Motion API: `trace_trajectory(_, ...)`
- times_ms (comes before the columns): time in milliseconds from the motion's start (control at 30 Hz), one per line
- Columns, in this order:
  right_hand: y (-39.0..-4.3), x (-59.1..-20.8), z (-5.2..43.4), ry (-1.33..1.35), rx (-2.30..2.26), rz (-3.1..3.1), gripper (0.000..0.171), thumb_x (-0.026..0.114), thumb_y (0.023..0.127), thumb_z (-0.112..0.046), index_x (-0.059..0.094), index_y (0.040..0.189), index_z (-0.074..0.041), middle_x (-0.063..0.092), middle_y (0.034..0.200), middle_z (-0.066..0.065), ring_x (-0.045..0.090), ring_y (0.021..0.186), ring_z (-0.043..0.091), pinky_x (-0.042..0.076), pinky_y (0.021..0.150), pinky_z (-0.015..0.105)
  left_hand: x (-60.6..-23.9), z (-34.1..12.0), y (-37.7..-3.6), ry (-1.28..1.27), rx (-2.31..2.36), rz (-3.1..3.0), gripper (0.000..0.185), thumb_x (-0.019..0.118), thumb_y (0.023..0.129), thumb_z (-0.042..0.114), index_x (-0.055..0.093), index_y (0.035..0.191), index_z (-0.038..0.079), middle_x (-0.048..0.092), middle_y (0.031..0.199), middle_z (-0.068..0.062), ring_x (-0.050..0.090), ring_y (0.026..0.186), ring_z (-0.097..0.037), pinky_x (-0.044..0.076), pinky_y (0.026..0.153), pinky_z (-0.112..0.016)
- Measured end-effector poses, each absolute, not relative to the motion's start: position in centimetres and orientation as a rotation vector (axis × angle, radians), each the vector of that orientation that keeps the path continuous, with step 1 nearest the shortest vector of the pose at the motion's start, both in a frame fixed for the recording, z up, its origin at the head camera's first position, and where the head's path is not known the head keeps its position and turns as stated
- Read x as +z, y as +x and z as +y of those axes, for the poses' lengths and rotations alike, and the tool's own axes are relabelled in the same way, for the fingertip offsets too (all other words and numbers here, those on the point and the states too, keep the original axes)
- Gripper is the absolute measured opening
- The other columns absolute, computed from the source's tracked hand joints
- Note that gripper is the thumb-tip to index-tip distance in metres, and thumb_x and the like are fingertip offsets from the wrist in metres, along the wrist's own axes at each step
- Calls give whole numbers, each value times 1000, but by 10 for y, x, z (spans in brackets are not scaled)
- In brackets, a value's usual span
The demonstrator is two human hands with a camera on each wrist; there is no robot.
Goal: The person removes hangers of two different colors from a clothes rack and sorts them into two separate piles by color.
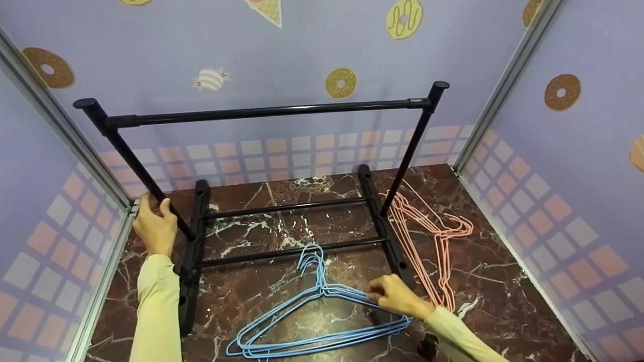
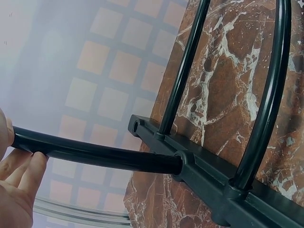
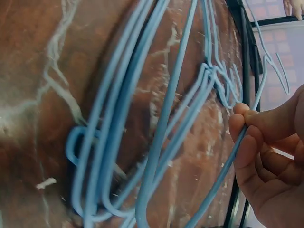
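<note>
A black clothes rack point(image 1: 271, 111) stands on the floor. My left hand point(image 1: 155, 226) holds its left upright post point(image 1: 136, 163) low down; in the left wrist view the fingers point(image 2: 32, 175) wrap under that post point(image 2: 109, 156). Several blue wire hangers point(image 1: 322, 290) lie in front of the rack, hooks toward it. My right hand point(image 1: 395, 296) is at their right shoulder. The right wrist view shows its thumb and fingers pinching one blue hanger point(image 3: 214, 183), lifted off the others beneath. The lower ends of the other hangers point(image 3: 92, 156) overlap on the floor.
Several pink hangers point(image 1: 440, 234) lie to the right, partly under the rack's right foot point(image 1: 377, 211). Patterned walls point(image 1: 282, 60) close in the back and both sides. The floor point(image 1: 483, 301) is dark reddish marble-look. Two low crossbars point(image 1: 287, 207) join the rack's feet.
</note>
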State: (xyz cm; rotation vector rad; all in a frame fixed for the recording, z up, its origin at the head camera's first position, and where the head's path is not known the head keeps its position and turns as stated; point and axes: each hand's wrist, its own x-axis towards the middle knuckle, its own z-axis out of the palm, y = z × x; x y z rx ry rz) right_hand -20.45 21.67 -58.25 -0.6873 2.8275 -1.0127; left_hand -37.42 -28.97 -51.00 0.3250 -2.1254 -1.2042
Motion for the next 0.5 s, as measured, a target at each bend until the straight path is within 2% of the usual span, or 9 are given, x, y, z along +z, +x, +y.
trace_trajectory(167,-204,-591,211,-688,-1003,2864,10,70,81,0,72,74,-7,65,64,-4,44,56,-3,38,53,17,-513,-291,-372,335,-1181,-2133,28,62,100,19,62,122,3,71,112,-26,61,108,-54,44,100,-59)
trace_trajectory(500,-200,-610,210,-692,-1002,2885,12,68,75,6,71,73,-5,71,66,1,47,58,-4,40,54,16,-511,-291,-374,342,-1172,-2135,33,64,98,19,62,128,6,70,114,-30,58,113,-58,43,102,-60)
